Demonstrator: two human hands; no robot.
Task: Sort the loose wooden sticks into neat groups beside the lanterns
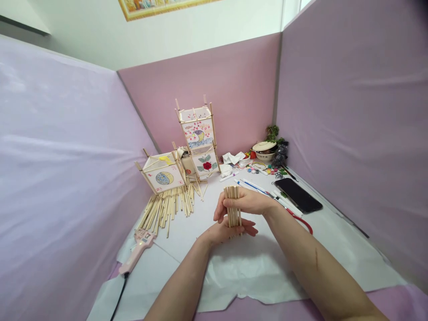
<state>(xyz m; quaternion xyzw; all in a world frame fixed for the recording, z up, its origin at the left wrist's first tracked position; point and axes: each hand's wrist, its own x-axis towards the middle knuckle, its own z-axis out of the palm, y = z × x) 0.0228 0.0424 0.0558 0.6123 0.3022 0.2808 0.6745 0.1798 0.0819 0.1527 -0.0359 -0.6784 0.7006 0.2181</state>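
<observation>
A bundle of thin wooden sticks (233, 216) stands upright between my two hands over the front middle of the table. My right hand (245, 200) is closed around its upper part, thumb across the near side. Lower down, my left hand (225, 230) grips the bundle near its bottom end, with some fingers reaching out past it to the right. The lower stick ends are partly hidden by my left hand. To the left, many loose wooden sticks (167, 208) lie spread in a pile.
Behind the pile stand paper lanterns with stick frames, a short one (164, 178) and a tall one (199, 133). A pink glue gun (138, 252) with a black cord lies front left. At right are a phone (298, 195), red-handled scissors (301, 220), markers (252, 185) and a lidded bowl (265, 153).
</observation>
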